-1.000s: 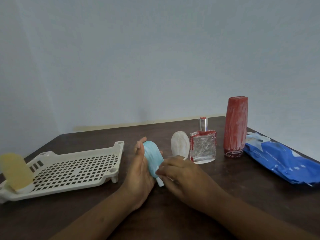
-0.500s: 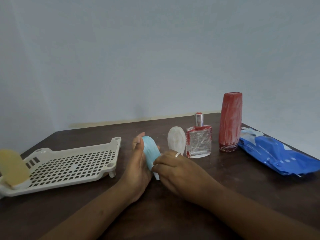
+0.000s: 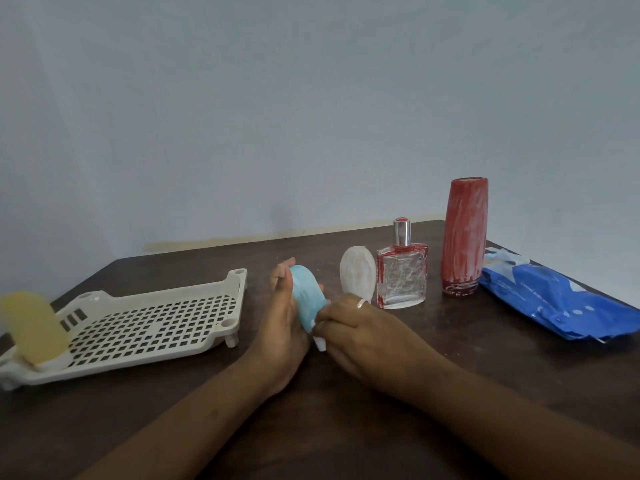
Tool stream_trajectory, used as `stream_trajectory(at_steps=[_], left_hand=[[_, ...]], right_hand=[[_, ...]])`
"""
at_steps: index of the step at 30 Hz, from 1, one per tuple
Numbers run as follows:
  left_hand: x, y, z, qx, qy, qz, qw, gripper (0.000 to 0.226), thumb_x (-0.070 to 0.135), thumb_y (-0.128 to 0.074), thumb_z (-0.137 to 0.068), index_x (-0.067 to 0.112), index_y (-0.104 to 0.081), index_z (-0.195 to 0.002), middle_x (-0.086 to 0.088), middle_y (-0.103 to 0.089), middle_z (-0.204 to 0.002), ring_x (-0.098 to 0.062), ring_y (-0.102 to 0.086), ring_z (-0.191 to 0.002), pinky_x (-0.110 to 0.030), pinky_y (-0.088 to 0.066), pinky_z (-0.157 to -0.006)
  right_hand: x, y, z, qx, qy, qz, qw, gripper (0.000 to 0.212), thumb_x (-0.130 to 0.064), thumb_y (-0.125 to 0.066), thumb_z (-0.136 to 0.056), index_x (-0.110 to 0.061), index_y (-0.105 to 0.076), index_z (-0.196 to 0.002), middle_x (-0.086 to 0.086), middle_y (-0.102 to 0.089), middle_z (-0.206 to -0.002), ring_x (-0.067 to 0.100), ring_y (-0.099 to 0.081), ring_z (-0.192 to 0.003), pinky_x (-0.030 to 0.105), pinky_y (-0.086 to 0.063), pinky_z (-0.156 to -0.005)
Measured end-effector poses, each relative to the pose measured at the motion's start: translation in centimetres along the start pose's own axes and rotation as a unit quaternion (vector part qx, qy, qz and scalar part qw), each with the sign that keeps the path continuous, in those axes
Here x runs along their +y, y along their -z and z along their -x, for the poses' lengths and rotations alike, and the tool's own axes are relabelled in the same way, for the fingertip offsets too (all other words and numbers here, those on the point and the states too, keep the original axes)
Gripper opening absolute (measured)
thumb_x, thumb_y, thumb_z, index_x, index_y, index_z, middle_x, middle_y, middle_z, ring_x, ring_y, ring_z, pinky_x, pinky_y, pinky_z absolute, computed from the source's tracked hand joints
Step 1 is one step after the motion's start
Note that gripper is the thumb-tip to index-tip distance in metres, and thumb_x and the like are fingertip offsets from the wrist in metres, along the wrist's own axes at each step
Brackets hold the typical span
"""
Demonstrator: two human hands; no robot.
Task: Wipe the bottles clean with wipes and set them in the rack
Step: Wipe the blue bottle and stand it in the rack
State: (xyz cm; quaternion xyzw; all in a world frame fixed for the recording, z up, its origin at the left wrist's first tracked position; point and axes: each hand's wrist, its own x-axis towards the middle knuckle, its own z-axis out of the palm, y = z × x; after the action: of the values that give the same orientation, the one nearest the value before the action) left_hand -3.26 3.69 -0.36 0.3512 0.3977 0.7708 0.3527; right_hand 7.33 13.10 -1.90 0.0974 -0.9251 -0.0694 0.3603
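A light-blue bottle (image 3: 308, 299) is tilted above the table centre. My left hand (image 3: 282, 320) holds it from the left, fingers up along its side and thumb round it. My right hand (image 3: 360, 330) has its fingers curled round the bottle's lower end, where its white cap (image 3: 320, 342) pokes out. I cannot make out a wipe in either hand. The white rack (image 3: 152, 320) lies at the left with a yellow bottle (image 3: 33, 327) standing in its left end. A white oval bottle (image 3: 356, 277), a smeared clear perfume bottle (image 3: 401, 275) and a tall red bottle (image 3: 464, 237) stand behind my hands.
A blue pack of wipes (image 3: 554, 303) lies at the right, near the edge of the dark wooden table (image 3: 346, 427). A pale wall rises behind the table's far edge.
Both hands keep their hold on the blue bottle and stay close together. My right hand has shifted slightly at the cap end, and the view has moved a little.
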Motion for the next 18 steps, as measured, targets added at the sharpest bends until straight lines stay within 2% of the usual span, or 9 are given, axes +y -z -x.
stream_trajectory(at_steps=[2, 4, 7, 9, 11, 13, 15, 18], left_hand=[[-0.03, -0.02, 0.00, -0.003, -0.003, 0.007, 1.000, 0.070, 0.056, -0.040, -0.073, 0.023, -0.039, -0.135, -0.010, -0.050, -0.114, -0.021, -0.054, -0.098, -0.036, -0.047, -0.084], [-0.11, 0.03, 0.03, -0.005, -0.001, 0.011, 1.000, 0.071, 0.057, -0.040, -0.071, 0.024, -0.039, -0.134, -0.010, -0.050, -0.113, -0.023, -0.052, -0.101, -0.037, -0.046, -0.086], [-0.11, 0.18, 0.07, -0.006, 0.000, -0.004, 1.000, 0.067, 0.061, -0.039, -0.070, 0.028, -0.043, -0.129, -0.008, -0.054, -0.103, -0.018, -0.056, -0.089, -0.033, -0.045, -0.079], [-0.14, 0.33, 0.03, -0.005, 0.004, -0.015, 1.000, 0.063, 0.063, -0.037, -0.070, 0.032, -0.047, -0.124, -0.005, -0.060, -0.096, -0.015, -0.060, -0.083, -0.031, -0.047, -0.077], [-0.10, 0.26, -0.01, -0.001, 0.004, -0.013, 1.000, 0.062, 0.063, -0.036, -0.071, 0.033, -0.047, -0.123, -0.003, -0.061, -0.092, -0.013, -0.062, -0.076, -0.029, -0.050, -0.073], [-0.10, 0.11, -0.04, 0.000, -0.005, 0.002, 1.000, 0.059, 0.061, -0.036, -0.072, 0.030, -0.046, -0.121, -0.003, -0.057, -0.091, -0.013, -0.060, -0.074, -0.028, -0.050, -0.069], [-0.15, 0.03, -0.11, 0.000, -0.012, 0.019, 1.000, 0.059, 0.059, -0.037, -0.072, 0.027, -0.045, -0.121, -0.005, -0.055, -0.093, -0.015, -0.057, -0.081, -0.032, -0.047, -0.075], [-0.13, 0.23, -0.10, 0.003, -0.007, 0.015, 1.000, 0.061, 0.060, -0.037, -0.073, 0.027, -0.044, -0.124, -0.005, -0.055, -0.099, -0.016, -0.056, -0.086, -0.033, -0.046, -0.078]], right_hand=[[0.36, 0.06, 0.00, 0.023, -0.030, -0.011, 0.999, 0.020, -0.010, -0.054, -0.087, -0.005, -0.070, -0.099, 0.008, -0.065, -0.100, 0.017, -0.055, -0.092, 0.031, -0.052, -0.076], [0.30, 0.08, -0.07, 0.023, -0.037, -0.016, 0.999, 0.023, -0.007, -0.058, -0.086, -0.003, -0.068, -0.106, 0.009, -0.064, -0.106, 0.018, -0.054, -0.096, 0.031, -0.052, -0.079], [-0.32, -0.05, -0.12, -0.009, 0.023, 0.013, 1.000, 0.025, -0.007, -0.050, -0.091, -0.002, -0.065, -0.109, 0.008, -0.062, -0.110, 0.023, -0.058, -0.097, 0.033, -0.051, -0.082], [-0.51, -0.10, -0.04, -0.030, 0.071, 0.068, 0.995, 0.025, -0.009, -0.046, -0.093, -0.003, -0.067, -0.105, 0.006, -0.063, -0.107, 0.022, -0.059, -0.096, 0.031, -0.050, -0.080], [-0.40, -0.09, 0.06, -0.042, 0.085, 0.099, 0.990, 0.022, -0.009, -0.047, -0.094, -0.006, -0.069, -0.099, 0.003, -0.064, -0.101, 0.021, -0.058, -0.093, 0.031, -0.050, -0.077], [-0.29, -0.01, 0.07, -0.041, 0.057, 0.074, 0.995, 0.021, -0.009, -0.048, -0.092, -0.007, -0.069, -0.096, 0.003, -0.063, -0.098, 0.022, -0.058, -0.089, 0.033, -0.052, -0.071], [-0.06, 0.10, 0.08, -0.025, 0.011, 0.028, 0.999, 0.023, -0.011, -0.049, -0.089, -0.006, -0.068, -0.099, 0.006, -0.063, -0.101, 0.024, -0.060, -0.090, 0.037, -0.054, -0.068], [-0.09, 0.11, -0.06, -0.026, 0.003, 0.027, 0.999, 0.028, -0.010, -0.046, -0.090, -0.003, -0.067, -0.106, 0.008, -0.063, -0.107, 0.024, -0.060, -0.095, 0.037, -0.054, -0.075]])
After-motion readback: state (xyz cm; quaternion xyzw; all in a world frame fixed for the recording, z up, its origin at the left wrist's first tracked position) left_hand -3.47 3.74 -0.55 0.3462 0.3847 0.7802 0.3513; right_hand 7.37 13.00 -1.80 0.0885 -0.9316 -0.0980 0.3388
